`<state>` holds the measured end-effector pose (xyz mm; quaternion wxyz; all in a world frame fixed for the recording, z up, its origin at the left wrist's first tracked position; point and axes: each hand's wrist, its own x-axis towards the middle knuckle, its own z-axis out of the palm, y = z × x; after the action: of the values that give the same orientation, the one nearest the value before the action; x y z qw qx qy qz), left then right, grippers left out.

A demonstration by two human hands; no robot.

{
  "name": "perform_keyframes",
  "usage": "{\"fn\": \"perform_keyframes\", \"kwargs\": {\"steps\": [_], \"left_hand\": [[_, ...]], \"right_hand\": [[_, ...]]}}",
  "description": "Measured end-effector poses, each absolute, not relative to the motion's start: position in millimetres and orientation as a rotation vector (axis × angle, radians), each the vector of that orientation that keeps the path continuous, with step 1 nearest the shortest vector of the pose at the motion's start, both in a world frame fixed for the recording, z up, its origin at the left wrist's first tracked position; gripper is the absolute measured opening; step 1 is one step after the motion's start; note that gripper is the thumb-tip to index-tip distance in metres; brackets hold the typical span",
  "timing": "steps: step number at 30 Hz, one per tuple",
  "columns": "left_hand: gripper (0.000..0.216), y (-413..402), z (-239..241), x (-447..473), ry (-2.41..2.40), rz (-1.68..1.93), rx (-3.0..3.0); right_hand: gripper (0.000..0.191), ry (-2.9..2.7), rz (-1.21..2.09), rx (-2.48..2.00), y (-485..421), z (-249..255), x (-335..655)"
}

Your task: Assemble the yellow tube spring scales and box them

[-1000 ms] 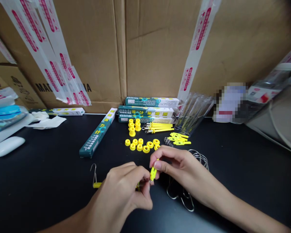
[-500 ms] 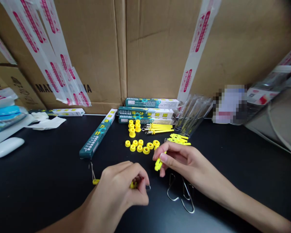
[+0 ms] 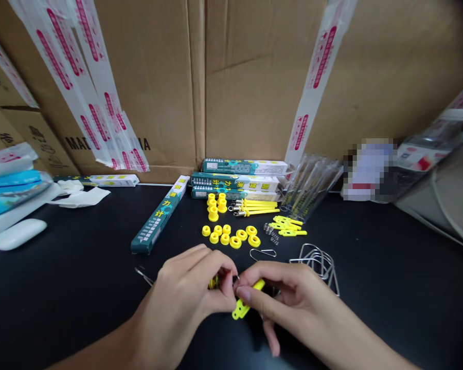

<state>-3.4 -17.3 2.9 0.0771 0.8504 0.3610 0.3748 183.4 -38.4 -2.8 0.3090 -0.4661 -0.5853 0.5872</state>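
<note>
My left hand is closed around a small yellow rod with a metal hook sticking out to its left. My right hand pinches a flat yellow plastic piece and holds it against the end of the rod, fingertips of both hands touching. Just beyond them on the black table lie several yellow rings, yellow caps, yellow rods with springs, more flat yellow pieces, small springs and a heap of wire hooks.
Green and white long boxes lie behind the parts, with clear tubes to the right. Taped cardboard cartons wall off the back. A white mouse and plastic packets sit at the left edge.
My right hand, carrying the flat yellow piece, came back down from near the rings to meet my left hand. The view tilted a little, so the wire hooks now show beyond my right hand.
</note>
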Motion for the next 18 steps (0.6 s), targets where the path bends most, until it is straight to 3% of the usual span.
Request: {"fn": "perform_keyframes", "kwargs": {"steps": [6, 13, 18], "left_hand": [[0.022, -15.1, -5.0, -3.7, 0.975, 1.2, 2.513], [0.02, -16.9, -1.7, -1.1, 1.01, 1.177, 2.389], [0.021, -21.6, 0.6, 0.8, 1.027, 1.226, 2.39]], "right_hand": [[0.035, -1.54, 1.485, -1.178, -37.1, 0.0, 187.3], [0.023, -1.78, 1.111, -1.24, -38.0, -5.1, 192.9], [0.023, -1.798, 1.051, -1.239, -39.0, -5.7, 193.2]]}}
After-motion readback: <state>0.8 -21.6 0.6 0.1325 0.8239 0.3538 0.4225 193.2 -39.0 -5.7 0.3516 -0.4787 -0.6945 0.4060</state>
